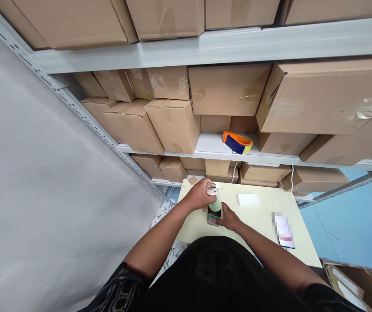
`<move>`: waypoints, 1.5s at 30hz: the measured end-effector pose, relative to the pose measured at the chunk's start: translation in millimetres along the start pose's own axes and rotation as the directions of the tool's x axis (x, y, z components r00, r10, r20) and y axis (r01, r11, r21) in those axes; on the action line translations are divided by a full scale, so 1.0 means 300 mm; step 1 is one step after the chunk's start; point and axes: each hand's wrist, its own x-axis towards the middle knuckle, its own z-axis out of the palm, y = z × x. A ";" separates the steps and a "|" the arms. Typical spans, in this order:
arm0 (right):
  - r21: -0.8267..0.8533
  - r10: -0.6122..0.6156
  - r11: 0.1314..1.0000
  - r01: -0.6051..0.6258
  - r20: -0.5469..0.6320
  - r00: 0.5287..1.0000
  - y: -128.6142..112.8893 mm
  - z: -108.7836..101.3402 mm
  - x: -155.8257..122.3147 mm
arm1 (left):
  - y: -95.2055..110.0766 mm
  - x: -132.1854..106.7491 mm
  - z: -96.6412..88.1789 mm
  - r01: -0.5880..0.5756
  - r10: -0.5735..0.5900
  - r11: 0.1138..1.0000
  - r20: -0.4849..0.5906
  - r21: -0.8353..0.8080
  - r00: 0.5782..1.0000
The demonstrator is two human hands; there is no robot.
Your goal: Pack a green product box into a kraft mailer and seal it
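Note:
My left hand (201, 193) is closed around the top of a pale green bottle (216, 206), which has something clear and white at its upper end. The bottle stands partly inside a small open carton (212, 219), dark green with a pinkish patch; its lower part is hidden by the carton. My right hand (230, 217) grips that carton from the right side. Both hands are over a pale yellow table (253, 232). To their right lies a flat white card or small box (248, 199).
A phone-like item (285, 232), partly blurred, lies at the table's right. Metal shelving (173, 54) behind holds several cardboard boxes (229, 89). An orange, navy and yellow ring (237, 142) rests on a shelf. White cables hang down. An open cardboard box (361, 284) stands lower right.

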 end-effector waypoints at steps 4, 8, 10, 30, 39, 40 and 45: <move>0.115 -0.079 0.990 0.078 0.003 0.997 -0.024 -0.081 -0.060 | -0.066 0.015 -0.075 -0.032 -0.053 0.897 -0.179 -0.441 0.982; 0.334 -0.017 0.941 0.050 -0.102 0.995 -0.127 -0.170 -0.149 | -0.085 0.008 -0.072 -0.096 -0.134 0.636 -0.232 -0.766 0.964; 0.550 0.019 0.835 -0.001 -0.027 0.999 -0.212 -0.183 -0.175 | -0.061 0.008 -0.056 -0.068 -0.146 0.553 -0.177 -0.831 0.973; 0.819 -0.116 0.516 -0.252 0.358 0.926 -0.334 -0.298 -0.332 | 0.209 -0.075 0.273 -0.003 -0.181 0.278 -0.055 -0.961 0.982; 0.535 -0.169 0.807 0.250 -0.197 0.966 -0.268 -0.264 -0.352 | 0.274 -0.173 0.363 0.111 -0.379 0.515 -0.110 -0.850 0.919; 0.584 -0.165 0.781 0.219 -0.146 0.976 -0.273 -0.255 -0.364 | 0.275 -0.183 0.356 0.098 -0.369 0.491 -0.104 -0.866 0.924; 0.827 -0.188 0.560 -0.058 0.195 0.963 -0.346 -0.212 -0.432 | 0.267 -0.214 0.282 0.071 -0.177 0.375 0.004 -0.924 0.984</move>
